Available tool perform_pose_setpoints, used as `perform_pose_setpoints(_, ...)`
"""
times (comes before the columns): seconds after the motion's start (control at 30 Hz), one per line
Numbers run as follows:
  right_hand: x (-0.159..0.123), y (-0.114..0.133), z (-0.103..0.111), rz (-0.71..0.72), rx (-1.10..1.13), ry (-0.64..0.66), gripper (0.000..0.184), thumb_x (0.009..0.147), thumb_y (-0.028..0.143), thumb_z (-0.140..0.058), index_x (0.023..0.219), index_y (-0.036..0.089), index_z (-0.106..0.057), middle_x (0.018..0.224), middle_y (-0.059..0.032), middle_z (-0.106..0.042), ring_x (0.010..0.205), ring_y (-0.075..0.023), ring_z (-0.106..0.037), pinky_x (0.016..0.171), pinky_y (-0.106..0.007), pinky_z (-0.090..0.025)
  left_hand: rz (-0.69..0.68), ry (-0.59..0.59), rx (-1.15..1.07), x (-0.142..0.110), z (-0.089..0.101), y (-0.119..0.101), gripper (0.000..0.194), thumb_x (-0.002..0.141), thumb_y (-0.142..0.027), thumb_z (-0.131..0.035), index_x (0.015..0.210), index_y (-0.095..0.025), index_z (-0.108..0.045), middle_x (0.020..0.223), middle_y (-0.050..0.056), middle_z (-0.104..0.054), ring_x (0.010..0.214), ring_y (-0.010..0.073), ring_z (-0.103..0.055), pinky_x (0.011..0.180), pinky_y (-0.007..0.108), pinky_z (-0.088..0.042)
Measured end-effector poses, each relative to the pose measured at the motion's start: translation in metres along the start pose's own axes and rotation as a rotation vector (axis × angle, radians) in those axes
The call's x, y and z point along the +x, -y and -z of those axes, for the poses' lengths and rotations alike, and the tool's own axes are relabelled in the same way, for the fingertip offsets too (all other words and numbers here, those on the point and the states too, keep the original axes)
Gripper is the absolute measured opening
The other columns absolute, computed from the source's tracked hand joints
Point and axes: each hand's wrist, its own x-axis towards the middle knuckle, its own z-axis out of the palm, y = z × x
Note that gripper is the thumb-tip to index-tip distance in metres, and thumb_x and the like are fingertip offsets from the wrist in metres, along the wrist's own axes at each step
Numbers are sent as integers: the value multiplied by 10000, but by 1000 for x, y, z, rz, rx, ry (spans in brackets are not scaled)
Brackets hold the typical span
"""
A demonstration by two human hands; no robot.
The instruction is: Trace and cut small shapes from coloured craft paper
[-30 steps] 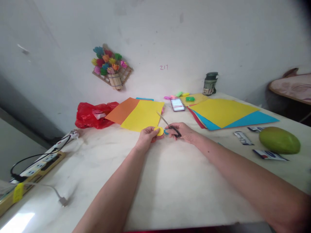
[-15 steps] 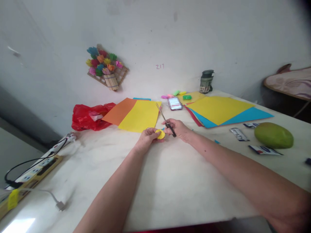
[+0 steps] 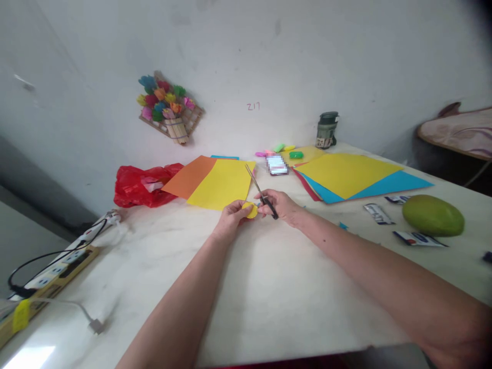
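Wall (image 3: 307, 61), pale and marked 217, rises behind the phone (image 3: 277, 165); the counter (image 3: 269, 302), whitish and faintly mottled, spreads around and in front of that phone. Right of the phone, a yellow sheet (image 3: 346, 174) lies across a blue sheet (image 3: 403, 184). To its left, another yellow sheet (image 3: 221, 184) overlaps an orange sheet (image 3: 191, 177), with a crumpled red bag (image 3: 134, 189) farther left. A power strip (image 3: 57, 269) runs along the counter well left of the phone and nearer the person. Left of the phone and above it, a colourful flower decoration (image 3: 165, 105) hangs on the wall. One green fruit (image 3: 433, 215) sits well to the phone's right, nearer the person.

Just in front of the phone, the left hand (image 3: 232, 214) pinches a small yellow disc, while the right hand (image 3: 282, 204) is curled around the scissors (image 3: 271, 208), blades pointing away from the person. A dark green bottle (image 3: 326, 130) stands right of the phone and behind it. Smallest, the yellow disc (image 3: 251, 210) is in front of the phone, its edge just beside the right fingertips; whether they touch cannot be told.
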Motion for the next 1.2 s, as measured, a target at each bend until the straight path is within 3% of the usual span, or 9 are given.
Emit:
perform_pose_setpoints(0.13, 0, 2, 1, -17, 6, -36, 357, 560, 189, -658, 890, 160, -524, 620, 30, -576, 510, -84, -534, 550, -234, -441, -2, -18, 25, 0, 1, 0, 255, 627, -346, -670, 718, -137, -556, 666, 3, -602, 584, 105, -562, 586, 224, -429)
perform_pose_setpoints(0.3, 2, 1, 4, 9, 3, -136, 354, 555, 215, -668, 878, 166, -532, 622, 22, -593, 499, -89, -534, 505, -218, -414, 24, 44, 39, -1, 0, -2, 289, 647, -371, -651, 761, -130, -538, 735, 47, -634, 609, 160, -615, 608, 280, -465)
perform_pose_setpoints(0.57, 3, 1, 4, 20, 24, -114, 385, 554, 241, -679, 900, 170, -526, 681, -3, -621, 515, -97, -555, 536, -233, -431, 14, 89, 198, 1, 1, 0, 278, 652, -382, -641, 700, -125, -548, 596, 19, -599, 459, 102, -558, 396, 179, -360)
perform_pose_setpoints(1.2, 2, 0, 2, -9, -50, -74, 377, 543, 154, -639, 906, 157, -535, 612, 42, -566, 485, -62, -488, 513, -212, -421, 82, 100, 224, 3, 0, 4, 221, 588, -256, -676, 674, -138, -511, 548, 0, -575, 366, 41, -419, 328, 166, -221)
